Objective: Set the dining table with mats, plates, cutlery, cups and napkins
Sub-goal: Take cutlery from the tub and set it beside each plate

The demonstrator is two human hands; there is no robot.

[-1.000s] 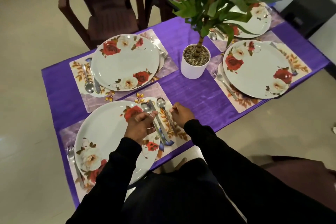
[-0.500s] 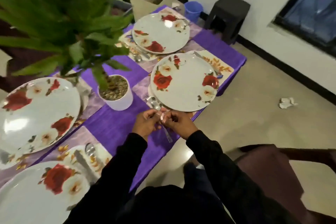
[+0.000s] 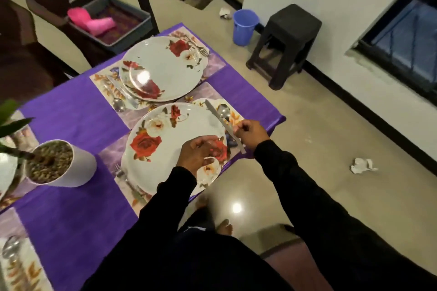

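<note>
The table knife (image 3: 224, 125) is pinched near mid-length in the grip of the right hand (image 3: 250, 133), slanting along the right rim of the near floral plate (image 3: 165, 149); beside it lies the spoon (image 3: 224, 111); the left hand (image 3: 196, 156) hovers loosely curled over the plate, nothing visibly held; the knife is best lowered parallel to the spoon, clear of the rim, onto the placemat (image 3: 236, 117).

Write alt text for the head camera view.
A person's right hand pinches a knife beside a floral plate on a purple-clothed table, the left hand over the plate. A spoon lies alongside.
</note>
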